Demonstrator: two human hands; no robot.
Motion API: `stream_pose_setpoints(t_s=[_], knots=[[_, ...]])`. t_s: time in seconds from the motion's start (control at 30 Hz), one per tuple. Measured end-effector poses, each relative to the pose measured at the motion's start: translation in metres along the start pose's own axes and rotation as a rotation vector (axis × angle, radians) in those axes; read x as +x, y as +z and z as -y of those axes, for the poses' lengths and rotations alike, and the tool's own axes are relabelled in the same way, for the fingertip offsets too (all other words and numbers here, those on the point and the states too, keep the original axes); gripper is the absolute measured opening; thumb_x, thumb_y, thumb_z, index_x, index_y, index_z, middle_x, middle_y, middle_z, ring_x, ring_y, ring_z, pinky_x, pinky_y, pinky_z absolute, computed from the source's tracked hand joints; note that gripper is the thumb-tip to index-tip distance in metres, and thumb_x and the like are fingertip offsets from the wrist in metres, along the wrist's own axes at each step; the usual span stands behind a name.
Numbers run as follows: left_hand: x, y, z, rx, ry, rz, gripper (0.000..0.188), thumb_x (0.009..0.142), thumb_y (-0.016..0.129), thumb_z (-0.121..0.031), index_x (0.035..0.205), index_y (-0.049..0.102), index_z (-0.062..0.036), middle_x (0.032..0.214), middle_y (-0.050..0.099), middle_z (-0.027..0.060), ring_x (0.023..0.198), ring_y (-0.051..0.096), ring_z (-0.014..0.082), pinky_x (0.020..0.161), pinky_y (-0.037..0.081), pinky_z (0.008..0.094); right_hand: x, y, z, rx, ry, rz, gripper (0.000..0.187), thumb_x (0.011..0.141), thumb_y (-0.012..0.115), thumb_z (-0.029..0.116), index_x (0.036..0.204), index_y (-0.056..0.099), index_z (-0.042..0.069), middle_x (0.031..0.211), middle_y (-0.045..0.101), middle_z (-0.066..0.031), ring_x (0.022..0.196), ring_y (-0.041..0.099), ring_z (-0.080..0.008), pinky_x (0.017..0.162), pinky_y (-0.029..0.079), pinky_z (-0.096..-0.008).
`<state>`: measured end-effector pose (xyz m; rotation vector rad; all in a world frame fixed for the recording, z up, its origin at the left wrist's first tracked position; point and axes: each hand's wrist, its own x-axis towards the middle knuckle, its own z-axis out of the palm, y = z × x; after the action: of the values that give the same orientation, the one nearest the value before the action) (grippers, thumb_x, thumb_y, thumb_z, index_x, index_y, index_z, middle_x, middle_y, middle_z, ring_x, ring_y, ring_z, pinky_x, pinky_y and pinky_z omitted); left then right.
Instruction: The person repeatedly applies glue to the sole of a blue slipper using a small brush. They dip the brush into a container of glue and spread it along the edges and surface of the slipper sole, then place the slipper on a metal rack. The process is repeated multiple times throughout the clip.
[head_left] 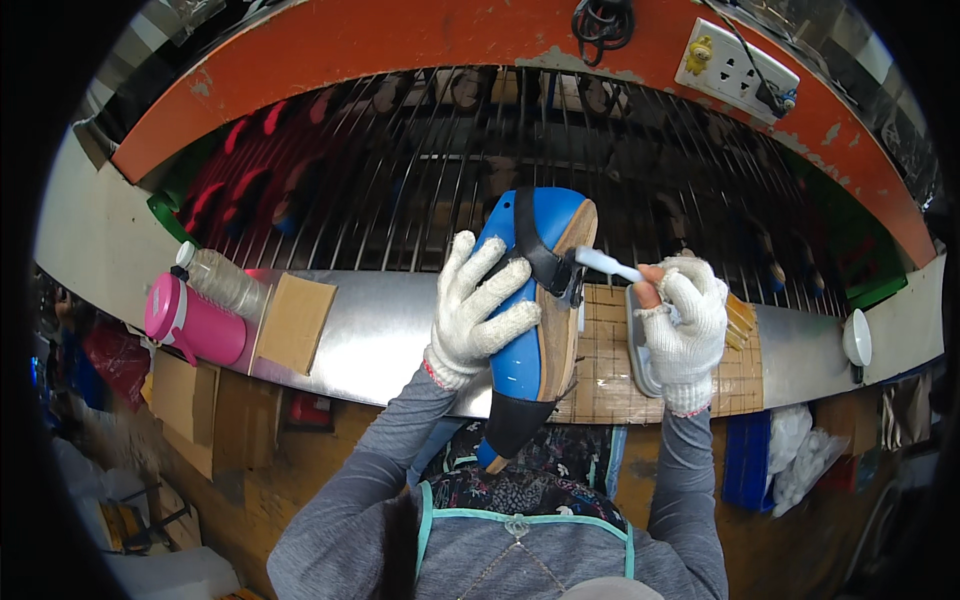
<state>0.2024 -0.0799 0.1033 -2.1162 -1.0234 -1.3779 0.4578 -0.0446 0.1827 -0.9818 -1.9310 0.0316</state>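
Note:
My left hand [477, 315], in a white knit glove, grips a blue shoe last [517, 345] from its left side, fingers laid across it. The last is tilted on its side, toe end away from me, with a tan sole board showing along its right edge. A black strap [535, 240] wraps its front part and a black piece [520, 412] covers the heel end. My gloved right hand [682, 325] is closed around the handle of a white toothbrush-like brush [608, 265], thumb and fingertip bare. Its head meets the sole edge beside the strap.
Beyond the metal ledge [370, 340] runs a rack of metal rods [400, 170], with shoes beneath. A cardboard mat [600, 395] lies under the work. At left stand a pink jug [215, 325] and a clear bottle [225, 280]; at right, a white bowl [857, 338].

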Motion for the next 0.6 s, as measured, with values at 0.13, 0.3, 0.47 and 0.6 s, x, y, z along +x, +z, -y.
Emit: stream_pose_setpoints(t_s=[0.13, 0.3, 0.47, 0.6], knots=[[-0.0015, -0.0004, 0.0008, 0.02, 0.017, -0.011, 0.041, 0.074, 0.081, -0.018, 0.109, 0.062, -0.0316, 0.133, 0.061, 0.0055, 0.136, 0.048, 0.0348, 0.116, 0.029, 0.0653, -0.0007, -0.0039, 0.0042, -0.011, -0.041, 0.084, 0.016, 0.081, 0.079, 0.017, 0.094, 0.077, 0.008, 0.091, 0.066, -0.0051, 0.084, 0.057, -0.0215, 0.077, 0.041, -0.0346], [-0.0033, -0.003, 0.0012, -0.005, 0.009, -0.014, 0.04, 0.075, 0.08, -0.017, 0.108, 0.063, -0.0313, 0.132, 0.062, 0.0051, 0.137, 0.048, 0.0341, 0.117, 0.028, 0.0646, -0.0025, -0.0051, 0.0022, -0.038, -0.094, 0.117, 0.018, 0.078, 0.079, 0.016, 0.094, 0.077, 0.007, 0.093, 0.068, -0.0079, 0.087, 0.059, -0.0247, 0.079, 0.043, -0.0356], [-0.0018, -0.0049, 0.0019, -0.023, 0.014, -0.016, 0.039, 0.075, 0.079, -0.016, 0.108, 0.063, -0.0307, 0.131, 0.063, 0.0055, 0.136, 0.048, 0.0341, 0.116, 0.029, 0.0646, -0.0023, -0.0046, -0.0006, -0.051, -0.195, 0.092, 0.022, 0.073, 0.081, 0.011, 0.094, 0.077, 0.008, 0.093, 0.068, -0.0067, 0.086, 0.06, -0.0237, 0.078, 0.041, -0.0364], [0.0004, -0.0064, 0.0012, -0.029, 0.007, -0.005, 0.038, 0.075, 0.078, -0.016, 0.107, 0.063, -0.0301, 0.132, 0.063, 0.0059, 0.136, 0.049, 0.0342, 0.116, 0.03, 0.0644, 0.0012, -0.0085, -0.0018, -0.058, -0.253, 0.097, 0.023, 0.071, 0.081, 0.01, 0.094, 0.076, 0.009, 0.092, 0.068, -0.0053, 0.084, 0.059, -0.0225, 0.076, 0.039, -0.0368]])
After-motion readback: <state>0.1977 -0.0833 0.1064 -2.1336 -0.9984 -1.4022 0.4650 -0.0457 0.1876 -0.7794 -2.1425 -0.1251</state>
